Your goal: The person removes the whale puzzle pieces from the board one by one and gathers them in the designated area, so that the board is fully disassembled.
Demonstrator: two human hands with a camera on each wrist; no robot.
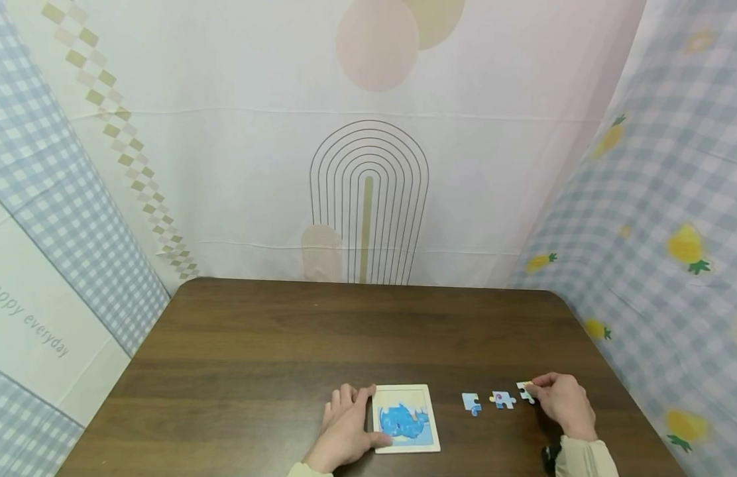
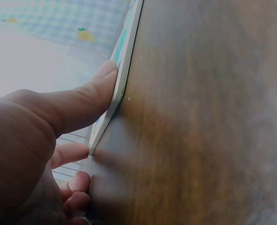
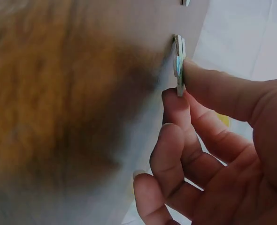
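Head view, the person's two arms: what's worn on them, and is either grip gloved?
Neither the left grip nor the right grip is gloved; both are bare human hands. The left sleeve is pale cream, only its end showing; the right sleeve is the same plain colour. A black item sits at the right wrist, too small to identify.

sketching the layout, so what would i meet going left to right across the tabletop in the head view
Left hand, pale-rimmed puzzle tray, first loose piece, second loose piece, pinched puzzle piece, right hand.
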